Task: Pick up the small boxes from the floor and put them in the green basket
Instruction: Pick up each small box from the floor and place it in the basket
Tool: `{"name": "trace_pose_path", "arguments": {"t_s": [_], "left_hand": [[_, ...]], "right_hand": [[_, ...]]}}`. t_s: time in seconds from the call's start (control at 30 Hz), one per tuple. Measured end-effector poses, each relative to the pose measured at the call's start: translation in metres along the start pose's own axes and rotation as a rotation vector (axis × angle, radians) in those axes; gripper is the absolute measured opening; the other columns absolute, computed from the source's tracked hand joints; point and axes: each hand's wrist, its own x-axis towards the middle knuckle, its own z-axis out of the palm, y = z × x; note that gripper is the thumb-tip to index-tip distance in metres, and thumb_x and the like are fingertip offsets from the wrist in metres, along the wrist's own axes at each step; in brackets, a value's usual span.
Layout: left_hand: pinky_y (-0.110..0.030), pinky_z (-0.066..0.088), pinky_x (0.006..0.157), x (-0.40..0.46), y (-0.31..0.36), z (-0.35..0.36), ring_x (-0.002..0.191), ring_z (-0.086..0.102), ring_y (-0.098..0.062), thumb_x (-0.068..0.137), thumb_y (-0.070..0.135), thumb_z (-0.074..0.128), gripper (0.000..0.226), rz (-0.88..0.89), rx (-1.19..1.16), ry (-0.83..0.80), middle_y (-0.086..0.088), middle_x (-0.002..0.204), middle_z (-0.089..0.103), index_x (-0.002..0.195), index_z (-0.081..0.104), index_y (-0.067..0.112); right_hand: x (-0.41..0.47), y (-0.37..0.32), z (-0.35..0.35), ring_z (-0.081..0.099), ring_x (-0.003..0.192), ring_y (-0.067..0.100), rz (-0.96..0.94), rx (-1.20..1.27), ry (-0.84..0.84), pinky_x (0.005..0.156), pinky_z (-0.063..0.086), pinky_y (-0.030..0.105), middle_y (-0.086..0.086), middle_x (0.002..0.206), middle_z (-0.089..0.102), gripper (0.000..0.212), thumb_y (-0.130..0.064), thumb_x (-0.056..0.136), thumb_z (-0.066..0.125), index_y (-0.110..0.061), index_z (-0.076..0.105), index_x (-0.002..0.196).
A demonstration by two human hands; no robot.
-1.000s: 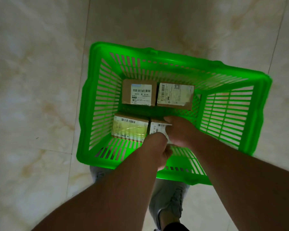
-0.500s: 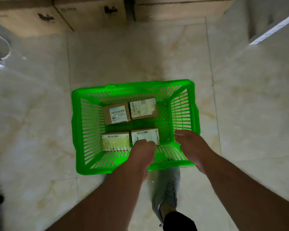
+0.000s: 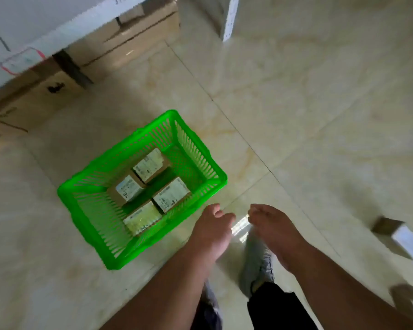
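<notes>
Having left the green basket, both hands now over floor, each grip loosely spread, empty.

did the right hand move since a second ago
Yes. The right hand has come out of the green plastic basket and is now empty above the floor, beside it.

Green basket open-topped, floor around bare

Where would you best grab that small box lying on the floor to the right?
Probably from above, fingers and thumb pinching its two long side faces. The box lies flat on the floor, white label up, with open floor all around. The right hand is nearer, and it is empty; the blur hides finer detail.
</notes>
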Motion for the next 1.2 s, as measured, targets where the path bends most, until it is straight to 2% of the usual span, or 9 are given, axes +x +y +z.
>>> {"name": "trace_pose_path", "arguments": {"t_s": [0.1,0.33,0.57,0.67,0.77,0.87,1.0,1.1,1.2], "left_hand": [[-0.041,0.047,0.109,-0.019,-0.007,0.042,0.124,0.059,-0.017,0.071,0.040,0.060,0.077,0.002,0.088,-0.050,0.004,0.146,0.056,0.146,0.048,0.027],[-0.046,0.046,0.110,-0.047,-0.035,0.176,0.120,0.061,-0.022,0.073,0.035,0.061,0.073,-0.021,0.341,-0.168,-0.003,0.130,0.063,0.143,0.050,0.017],[-0.047,0.048,0.108,-0.078,-0.073,0.329,0.111,0.064,-0.022,0.073,0.037,0.056,0.069,-0.021,0.607,-0.215,-0.007,0.115,0.067,0.139,0.053,0.018],[-0.054,0.044,0.109,-0.096,-0.093,0.387,0.088,0.055,-0.020,0.072,0.036,0.055,0.018,-0.015,0.680,-0.236,-0.007,0.092,0.058,0.088,0.057,0.026],[-0.055,0.047,0.103,-0.118,-0.110,0.438,0.088,0.057,-0.024,0.073,0.038,0.056,0.015,-0.028,0.703,-0.223,-0.012,0.096,0.059,0.071,0.045,0.028],[-0.056,0.046,0.104,-0.128,-0.126,0.480,0.096,0.061,-0.021,0.071,0.043,0.058,0.020,-0.011,0.706,-0.232,-0.004,0.104,0.064,0.082,0.055,0.027],[-0.046,0.046,0.110,-0.134,-0.146,0.518,0.121,0.060,-0.020,0.067,0.046,0.062,0.074,-0.057,0.665,-0.260,-0.002,0.128,0.064,0.137,0.055,0.023],[-0.051,0.048,0.107,-0.135,-0.160,0.531,0.107,0.062,-0.017,0.056,0.051,0.066,0.049,-0.072,0.669,-0.276,0.002,0.111,0.065,0.101,0.063,0.032],[-0.048,0.048,0.108,-0.133,-0.167,0.534,0.119,0.063,-0.023,0.064,0.045,0.065,0.062,-0.095,0.673,-0.276,-0.005,0.124,0.067,0.123,0.061,0.026]], "right_hand": [[-0.023,0.047,-0.035,0.058,0.091,0.014,0.030,0.093,0.055,0.091,0.049,0.037,-0.003,0.100,0.063,0.013,-0.028,0.096,0.057,-0.023,0.068,0.101],[-0.051,0.200,-0.115,0.057,0.087,0.018,0.232,0.229,0.186,0.081,0.048,0.031,-0.004,0.094,0.061,0.025,-0.030,0.098,0.052,-0.033,0.055,0.073],[-0.086,0.342,-0.211,0.057,0.090,0.017,0.353,0.417,0.278,0.077,0.049,0.029,-0.003,0.098,0.062,0.011,-0.031,0.097,0.054,-0.028,0.060,0.088],[-0.102,0.393,-0.255,0.057,0.083,0.024,0.374,0.472,0.300,0.079,0.048,0.034,0.006,0.085,0.064,0.020,-0.028,0.094,0.056,-0.013,0.067,0.086],[-0.116,0.435,-0.295,0.049,0.074,0.021,0.395,0.460,0.292,0.061,0.036,0.028,-0.003,0.069,0.052,0.027,-0.021,0.092,0.053,-0.015,0.055,0.066],[-0.125,0.475,-0.331,0.043,0.067,0.021,0.433,0.472,0.327,0.059,0.032,0.029,-0.001,0.065,0.045,0.028,-0.019,0.092,0.051,-0.014,0.051,0.064],[-0.132,0.517,-0.363,0.043,0.062,0.021,0.488,0.455,0.368,0.055,0.029,0.028,0.003,0.067,0.049,0.025,-0.019,0.090,0.050,-0.013,0.054,0.066],[-0.140,0.543,-0.368,0.056,0.080,0.031,0.522,0.451,0.395,0.068,0.039,0.032,0.018,0.088,0.064,0.021,-0.019,0.092,0.052,-0.006,0.068,0.088],[-0.150,0.564,-0.367,0.058,0.091,0.028,0.558,0.418,0.390,0.084,0.049,0.038,0.013,0.099,0.064,0.018,-0.023,0.095,0.053,-0.016,0.068,0.102]]}}
